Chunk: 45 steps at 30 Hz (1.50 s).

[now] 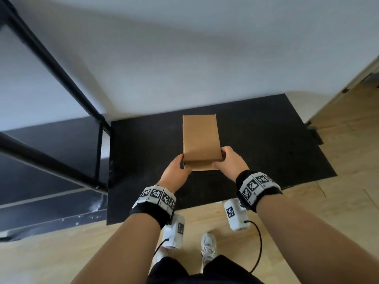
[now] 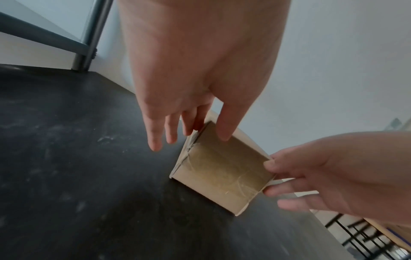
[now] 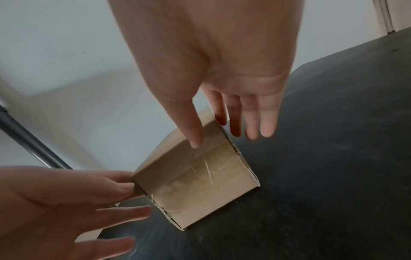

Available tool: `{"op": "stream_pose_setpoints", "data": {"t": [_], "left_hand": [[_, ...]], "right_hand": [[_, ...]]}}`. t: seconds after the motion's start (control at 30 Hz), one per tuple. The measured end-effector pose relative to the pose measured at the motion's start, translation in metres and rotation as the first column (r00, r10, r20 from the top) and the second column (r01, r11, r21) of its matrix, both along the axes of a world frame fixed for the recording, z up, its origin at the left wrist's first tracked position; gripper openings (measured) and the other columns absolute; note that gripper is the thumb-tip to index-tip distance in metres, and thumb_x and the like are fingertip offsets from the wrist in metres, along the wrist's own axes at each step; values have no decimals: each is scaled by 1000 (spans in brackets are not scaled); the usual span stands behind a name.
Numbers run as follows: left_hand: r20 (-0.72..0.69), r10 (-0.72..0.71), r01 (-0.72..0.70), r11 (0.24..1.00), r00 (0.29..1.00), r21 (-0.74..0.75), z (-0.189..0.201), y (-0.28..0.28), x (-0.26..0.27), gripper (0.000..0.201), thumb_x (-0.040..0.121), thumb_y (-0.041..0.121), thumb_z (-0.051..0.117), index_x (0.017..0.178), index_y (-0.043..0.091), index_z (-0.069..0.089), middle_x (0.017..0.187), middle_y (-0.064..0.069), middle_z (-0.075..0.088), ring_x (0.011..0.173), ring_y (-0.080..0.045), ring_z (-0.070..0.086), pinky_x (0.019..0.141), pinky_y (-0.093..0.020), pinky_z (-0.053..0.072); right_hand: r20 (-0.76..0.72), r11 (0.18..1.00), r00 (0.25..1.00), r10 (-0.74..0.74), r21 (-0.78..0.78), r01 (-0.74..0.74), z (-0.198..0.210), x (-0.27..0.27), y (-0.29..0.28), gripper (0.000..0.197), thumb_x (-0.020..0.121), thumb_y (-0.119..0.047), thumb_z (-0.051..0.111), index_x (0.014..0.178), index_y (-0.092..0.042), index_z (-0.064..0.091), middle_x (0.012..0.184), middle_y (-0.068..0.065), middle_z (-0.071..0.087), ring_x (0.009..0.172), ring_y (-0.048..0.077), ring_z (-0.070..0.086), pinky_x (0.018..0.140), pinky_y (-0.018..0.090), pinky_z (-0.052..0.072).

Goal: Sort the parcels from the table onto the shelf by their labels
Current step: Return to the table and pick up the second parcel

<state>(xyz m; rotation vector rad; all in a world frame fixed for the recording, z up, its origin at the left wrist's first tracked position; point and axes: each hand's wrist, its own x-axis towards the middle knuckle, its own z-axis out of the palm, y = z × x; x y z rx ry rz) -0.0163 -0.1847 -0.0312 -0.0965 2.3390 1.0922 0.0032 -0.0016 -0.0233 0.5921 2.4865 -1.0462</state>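
A plain brown cardboard parcel [image 1: 201, 138] hangs in the air over a black floor mat, long side pointing away from me. No label shows on its top or on its taped near end [image 2: 220, 176]. My left hand [image 1: 176, 171] pinches the near left corner, thumb on the end face [image 2: 224, 126] and forefinger along the side. My right hand [image 1: 227, 160] pinches the near right corner the same way [image 3: 195, 133]. The remaining fingers of both hands stretch out straight beside the parcel [image 3: 200, 184].
The black metal shelf frame [image 1: 61, 78] stands at the left, with a dark lower board [image 1: 47, 140]. The black mat [image 1: 256, 144] lies against a white wall. Light wooden floor [image 1: 338, 201] and a door frame [image 1: 348, 83] are on the right. My feet [image 1: 208, 249] stand below.
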Motion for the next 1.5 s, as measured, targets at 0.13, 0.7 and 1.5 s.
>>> {"op": "stream_pose_setpoints", "data": {"t": [0.13,0.7,1.5], "left_hand": [[-27,77,-75,993,997,87,0,-3,4,54,91,17,60,144,24,50,138,-2,62,128,-22,58,109,-44,47],[-26,447,-402,827,894,394,55,-19,6,65,82,0,67,141,18,47,131,0,61,119,-17,59,103,-33,48],[-74,402,-378,898,912,225,14,-10,18,58,94,0,53,148,21,47,133,-1,63,122,-21,61,98,-37,54]], "right_hand": [[-61,999,998,3,-41,-6,5,-1,3,48,86,-23,67,129,-13,48,121,6,63,109,25,61,85,34,47],[-247,927,952,178,-283,-246,47,-17,-3,92,78,-20,80,153,-28,27,148,-3,44,132,17,47,103,33,42],[-164,971,978,131,-176,-160,11,-18,-12,66,94,-20,62,152,-21,32,145,2,53,133,20,50,100,32,42]]}}
